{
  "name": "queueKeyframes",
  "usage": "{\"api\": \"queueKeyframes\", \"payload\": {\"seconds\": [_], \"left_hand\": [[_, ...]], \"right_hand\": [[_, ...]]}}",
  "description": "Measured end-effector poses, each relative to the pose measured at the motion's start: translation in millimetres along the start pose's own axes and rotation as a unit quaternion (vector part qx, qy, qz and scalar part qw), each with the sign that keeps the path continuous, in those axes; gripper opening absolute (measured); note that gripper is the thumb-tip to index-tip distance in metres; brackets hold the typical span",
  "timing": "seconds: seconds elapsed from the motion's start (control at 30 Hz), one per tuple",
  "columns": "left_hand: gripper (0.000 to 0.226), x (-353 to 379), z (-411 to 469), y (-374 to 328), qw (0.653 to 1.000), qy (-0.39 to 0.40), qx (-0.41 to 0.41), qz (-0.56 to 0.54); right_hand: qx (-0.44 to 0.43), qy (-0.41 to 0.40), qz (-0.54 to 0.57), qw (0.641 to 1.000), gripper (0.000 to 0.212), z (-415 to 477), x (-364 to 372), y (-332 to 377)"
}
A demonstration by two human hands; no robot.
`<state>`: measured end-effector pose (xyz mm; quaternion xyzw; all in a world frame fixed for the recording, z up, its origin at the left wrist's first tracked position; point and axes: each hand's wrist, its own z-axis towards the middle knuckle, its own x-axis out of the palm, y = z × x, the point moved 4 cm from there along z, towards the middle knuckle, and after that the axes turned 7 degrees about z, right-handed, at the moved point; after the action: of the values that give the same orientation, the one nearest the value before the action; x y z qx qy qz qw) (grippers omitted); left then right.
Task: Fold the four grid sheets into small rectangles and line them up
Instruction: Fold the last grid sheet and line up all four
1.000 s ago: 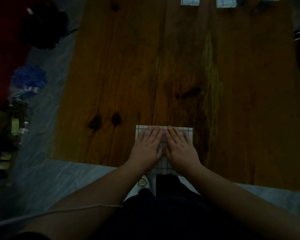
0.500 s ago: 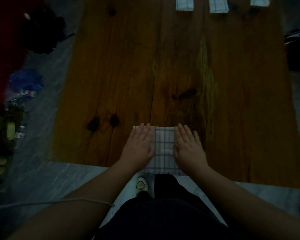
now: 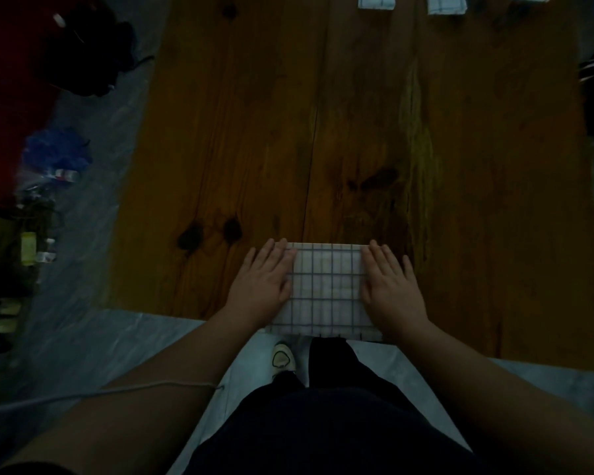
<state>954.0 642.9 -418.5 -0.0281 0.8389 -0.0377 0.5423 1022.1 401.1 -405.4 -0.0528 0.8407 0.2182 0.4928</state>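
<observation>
Head view looks straight down on a dim scene. At 6 o'clock, nearest, a pale shoe [image 3: 282, 358] stands on the grey floor [image 3: 93, 337]. A thin cable [image 3: 124, 390] runs in from the 8 o'clock edge. Both bare forearms reach up from the lower corners to the near edge of the wooden table [image 3: 254, 132].

There, a little below the centre, lies the sheet [image 3: 326, 289], white with dark grid lines, flat on the wood. Its near edge reaches the near edge of the table. The left hand [image 3: 263, 286] lies palm down on the 9 o'clock side of the sheet, fingers straight and close together, pointing to 12 o'clock. It grips nothing and only presses. The right hand [image 3: 393, 289] lies the same way on the 3 o'clock side, flat, fingers straight, with nothing held. Between the two hands the middle of the sheet is bare.

Two dark knots [image 3: 190, 236] mark the wood at 10 o'clock of the left hand. Far off, at 12 to 1 o'clock, three rectangles [image 3: 446, 4] of folded grid paper lie in a row at the far end of the table, apart from each other and partly cut by the picture edge. On the floor at 10 o'clock is a black bag [image 3: 90, 53], and at 9 o'clock a blue bundle [image 3: 57, 154].
</observation>
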Motion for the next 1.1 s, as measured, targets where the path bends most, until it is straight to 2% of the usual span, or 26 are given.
{"api": "queueKeyframes", "payload": {"seconds": [0.13,0.3,0.4,0.5,0.57,0.7,0.9,0.97,1.1], "left_hand": [[0.064,-0.6,-6.4,1.3,1.000,-0.010,-0.014,-0.010],[0.063,-7.2,-15.3,3.3,0.996,-0.014,-0.086,-0.003],[0.063,-11.1,-30.9,8.9,0.991,-0.032,-0.129,0.029],[0.051,-12.1,-46.2,9.1,0.989,-0.062,-0.133,0.031],[0.044,-16.2,-45.0,8.3,0.990,-0.071,-0.119,-0.015],[0.054,-32.3,-14.0,6.0,0.971,-0.047,-0.111,-0.205],[0.063,-38.1,15.0,10.9,0.949,0.039,-0.146,-0.275],[0.057,-35.5,14.1,11.8,0.934,0.066,-0.164,-0.309],[0.021,-35.8,9.8,11.0,0.906,0.100,-0.166,-0.375]], "right_hand": [[0.012,-0.014,0.007,1.000,0.066,-3.7,-1.4,2.1],[-0.058,-0.013,0.047,0.997,0.065,-22.1,7.6,33.1],[-0.069,-0.014,0.059,0.996,0.067,-32.2,16.7,50.1],[-0.051,-0.027,0.083,0.995,0.065,-40.0,22.3,57.8],[-0.027,-0.044,0.111,0.993,0.065,-46.5,22.8,57.9],[0.007,-0.067,0.115,0.991,0.066,-52.8,25.8,52.8],[0.032,-0.067,0.089,0.993,0.069,-44.9,30.4,51.4],[0.033,-0.069,0.075,0.994,0.070,-43.3,30.8,52.4],[0.028,-0.066,0.069,0.995,0.070,-45.0,31.5,51.7]]}}
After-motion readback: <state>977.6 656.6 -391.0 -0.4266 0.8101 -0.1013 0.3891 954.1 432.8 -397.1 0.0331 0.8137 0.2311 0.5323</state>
